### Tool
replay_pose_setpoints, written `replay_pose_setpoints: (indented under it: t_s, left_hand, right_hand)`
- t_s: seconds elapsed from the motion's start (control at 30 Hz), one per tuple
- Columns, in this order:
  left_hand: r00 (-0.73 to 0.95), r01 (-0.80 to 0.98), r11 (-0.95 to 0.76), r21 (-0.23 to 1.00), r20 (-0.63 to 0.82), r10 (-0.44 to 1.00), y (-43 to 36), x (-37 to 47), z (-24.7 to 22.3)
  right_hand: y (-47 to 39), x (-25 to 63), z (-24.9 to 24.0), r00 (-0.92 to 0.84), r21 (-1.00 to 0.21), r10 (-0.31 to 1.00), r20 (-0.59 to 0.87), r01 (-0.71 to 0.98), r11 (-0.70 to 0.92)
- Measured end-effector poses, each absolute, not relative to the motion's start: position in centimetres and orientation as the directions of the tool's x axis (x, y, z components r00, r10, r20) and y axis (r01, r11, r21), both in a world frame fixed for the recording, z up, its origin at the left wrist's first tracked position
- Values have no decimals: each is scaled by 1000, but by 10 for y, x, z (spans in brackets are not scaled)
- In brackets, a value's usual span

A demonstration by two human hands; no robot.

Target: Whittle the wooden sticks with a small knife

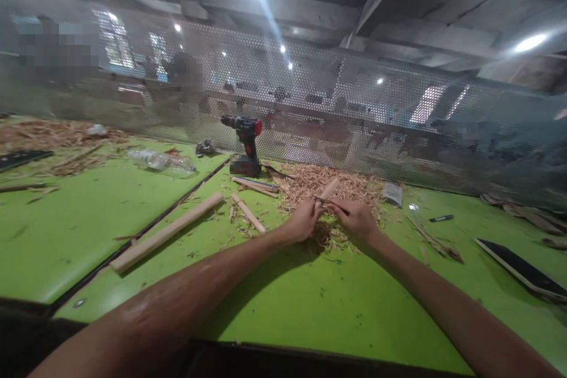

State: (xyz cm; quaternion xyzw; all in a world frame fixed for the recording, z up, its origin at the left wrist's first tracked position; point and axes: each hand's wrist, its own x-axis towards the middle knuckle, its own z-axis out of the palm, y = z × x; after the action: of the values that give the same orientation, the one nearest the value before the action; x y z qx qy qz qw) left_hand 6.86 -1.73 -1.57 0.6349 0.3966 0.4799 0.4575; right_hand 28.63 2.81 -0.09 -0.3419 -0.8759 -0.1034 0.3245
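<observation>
My left hand [302,222] is closed around the near end of a pale wooden stick [329,187], which points up and away from me. My right hand [357,220] is closed on a small knife, its dark narrow blade [319,199] lying across the stick close to my left fingers. The knife's handle is mostly hidden in the right fist. Curled wood shavings [354,184] are heaped behind and beneath both hands. A shorter wooden stick [248,213] lies left of my left hand, and a long thick wooden rod [170,231] rests farther left.
A cordless drill [246,142] stands upright behind the sticks, beside a few pencils [256,185]. On the green tabletop [283,307] lie a plastic bottle [162,162], a marker [442,218] and a dark-topped slab [522,269]. A perforated metal screen [305,112] borders the back.
</observation>
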Motion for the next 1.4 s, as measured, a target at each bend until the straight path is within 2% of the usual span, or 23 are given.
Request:
replay_pose_setpoints:
  t_s: [0.1, 0.27, 0.4, 0.73, 0.93, 1.17, 1.3, 1.4]
  left_hand:
    - [250, 66, -247, 967, 224, 942, -17, 68, -20]
    - [297, 23, -244, 970, 226, 928, -14, 68, -28]
    - [302, 25, -246, 969, 227, 926, -12, 67, -29]
    - [259, 263, -268, 927, 200, 945, -18, 69, -17]
    - [271, 272, -270, 924, 196, 942, -18, 69, -17]
    - [279, 283, -242, 928, 161, 947, -17, 68, -18]
    - [270, 272, -235, 933, 160, 949, -16, 69, -21]
    - [267, 286, -222, 932, 145, 953, -16, 68, -21]
  right_hand:
    - [34, 295, 0, -553, 1, 531, 643, 693, 721]
    - [37, 302, 2, -531, 0, 583, 614, 739, 674]
    - [39, 304, 2, -541, 27, 571, 617, 740, 672]
    - [57, 317, -2, -603, 133, 432, 671, 671, 729]
    - [54, 319, 0, -585, 134, 494, 643, 721, 680]
    - [58, 324, -2, -574, 141, 498, 650, 735, 663]
    - [58, 325, -4, -559, 117, 525, 642, 748, 653]
    - [56, 322, -2, -537, 58, 603, 590, 773, 631]
